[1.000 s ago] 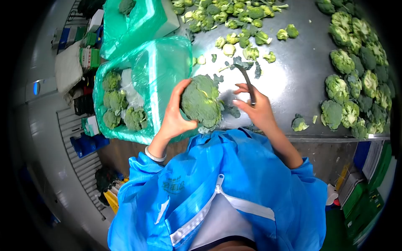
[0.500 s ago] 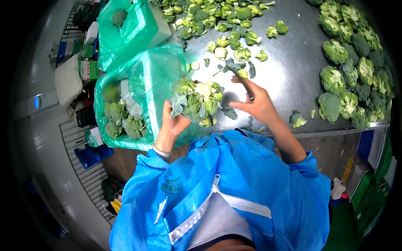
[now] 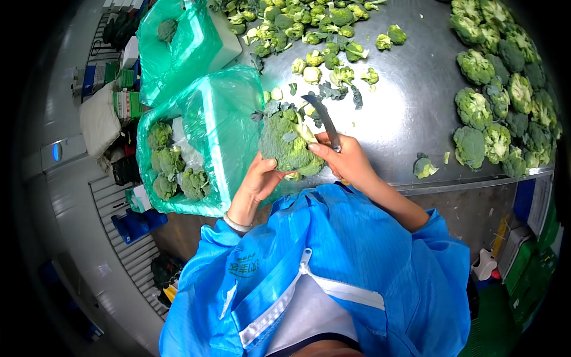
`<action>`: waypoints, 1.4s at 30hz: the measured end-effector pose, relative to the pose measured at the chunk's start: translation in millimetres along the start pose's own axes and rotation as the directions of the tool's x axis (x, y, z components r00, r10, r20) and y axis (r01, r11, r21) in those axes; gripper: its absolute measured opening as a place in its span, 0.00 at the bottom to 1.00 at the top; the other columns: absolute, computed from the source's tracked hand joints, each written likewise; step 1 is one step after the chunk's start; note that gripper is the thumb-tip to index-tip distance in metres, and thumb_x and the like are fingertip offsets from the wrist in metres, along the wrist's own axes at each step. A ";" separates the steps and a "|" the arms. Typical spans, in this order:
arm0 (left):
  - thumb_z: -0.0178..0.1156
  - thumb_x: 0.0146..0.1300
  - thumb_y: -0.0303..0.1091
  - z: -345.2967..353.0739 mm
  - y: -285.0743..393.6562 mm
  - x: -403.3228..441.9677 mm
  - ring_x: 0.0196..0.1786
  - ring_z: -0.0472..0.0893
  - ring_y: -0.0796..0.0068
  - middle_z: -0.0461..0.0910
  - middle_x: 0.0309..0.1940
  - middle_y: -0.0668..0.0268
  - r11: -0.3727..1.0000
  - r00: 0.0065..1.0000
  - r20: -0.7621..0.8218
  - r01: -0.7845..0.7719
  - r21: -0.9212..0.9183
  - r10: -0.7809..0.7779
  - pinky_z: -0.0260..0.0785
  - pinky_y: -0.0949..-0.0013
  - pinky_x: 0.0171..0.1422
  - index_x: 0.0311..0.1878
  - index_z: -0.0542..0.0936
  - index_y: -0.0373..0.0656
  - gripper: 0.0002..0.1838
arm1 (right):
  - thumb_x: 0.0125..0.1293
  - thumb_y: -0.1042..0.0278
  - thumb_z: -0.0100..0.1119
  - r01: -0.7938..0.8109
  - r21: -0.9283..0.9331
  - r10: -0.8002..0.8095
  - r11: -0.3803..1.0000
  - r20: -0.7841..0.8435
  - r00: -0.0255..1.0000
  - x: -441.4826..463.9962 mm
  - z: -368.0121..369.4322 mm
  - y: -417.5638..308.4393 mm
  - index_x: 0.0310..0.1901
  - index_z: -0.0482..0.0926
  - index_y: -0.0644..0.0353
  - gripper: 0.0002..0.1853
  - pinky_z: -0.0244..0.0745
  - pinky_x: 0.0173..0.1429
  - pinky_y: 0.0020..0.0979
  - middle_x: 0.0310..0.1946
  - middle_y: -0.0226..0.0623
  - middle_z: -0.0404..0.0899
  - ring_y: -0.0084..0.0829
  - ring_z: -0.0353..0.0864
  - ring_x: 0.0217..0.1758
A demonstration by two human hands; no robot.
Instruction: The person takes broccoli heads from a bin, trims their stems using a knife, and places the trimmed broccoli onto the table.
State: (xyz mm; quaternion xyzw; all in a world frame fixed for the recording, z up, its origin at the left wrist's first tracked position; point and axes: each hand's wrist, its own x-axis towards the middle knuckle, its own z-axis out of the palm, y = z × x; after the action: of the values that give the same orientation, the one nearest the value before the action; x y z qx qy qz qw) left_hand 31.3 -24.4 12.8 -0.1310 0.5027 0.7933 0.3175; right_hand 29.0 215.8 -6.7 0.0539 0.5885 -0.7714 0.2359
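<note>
A large broccoli head (image 3: 281,146) is held above the front of the metal table by my left hand (image 3: 256,181), its fingers closed on the lower left side. The crown and part of a pale stem face up, with small leaves at the top. My right hand (image 3: 348,159) is closed round a curved knife (image 3: 325,116), whose dark blade points up and left beyond the broccoli. The thumb side of that hand touches the broccoli's right edge. Most of the knife's handle is hidden by the fingers. Trimmed leaves (image 3: 333,91) lie just past the blade.
At left stands a box lined with a green plastic bag (image 3: 235,113), with several broccoli heads (image 3: 168,160) inside. Another green-lined box (image 3: 190,59) is behind it. Small broccoli pieces (image 3: 291,27) cover the table's far side. Whole heads (image 3: 476,110) are piled at right.
The broccoli has been turned, so its crown now faces up. My right hand has come down and left to touch it, and the knife now shows clearly with its blade upward.
</note>
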 end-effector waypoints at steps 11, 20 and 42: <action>0.72 0.49 0.60 -18.2 18.1 -18.7 0.68 0.72 0.60 0.71 0.67 0.58 0.996 0.995 -0.031 0.090 -0.027 -0.091 0.63 0.53 0.74 0.73 0.62 0.42 0.53 | 0.56 0.79 0.59 0.480 -0.857 -0.502 0.185 0.338 0.796 -12.3 -56.0 -12.7 0.51 0.82 0.52 0.20 0.78 0.32 0.34 0.44 0.30 0.81 0.35 0.84 0.30; 0.73 0.43 0.62 -5.3 24.7 -28.7 0.70 0.69 0.62 0.68 0.69 0.59 0.975 0.992 -0.061 0.120 0.185 -0.111 0.60 0.56 0.75 0.76 0.57 0.40 0.61 | 0.60 0.72 0.56 0.472 -0.871 -0.385 0.133 0.394 0.835 -18.6 -45.1 -1.7 0.43 0.77 0.53 0.09 0.79 0.30 0.36 0.35 0.35 0.74 0.36 0.83 0.26; 0.80 0.34 0.41 28.8 9.9 10.8 0.67 0.70 0.61 0.70 0.62 0.56 0.506 0.963 0.073 -0.199 0.839 0.259 0.62 0.58 0.72 0.70 0.61 0.42 0.57 | 0.54 0.58 0.78 0.134 0.001 -0.134 0.991 -0.036 0.990 2.9 -24.4 -1.2 0.59 0.74 0.62 0.34 0.76 0.52 0.31 0.44 0.36 0.83 0.26 0.81 0.47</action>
State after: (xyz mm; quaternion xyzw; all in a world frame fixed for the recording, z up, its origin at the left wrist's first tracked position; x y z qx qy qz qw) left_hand 20.0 2.1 27.4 0.0803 0.8433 0.4849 0.2176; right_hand 21.2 237.9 -14.1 0.0283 0.5936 -0.7854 0.1731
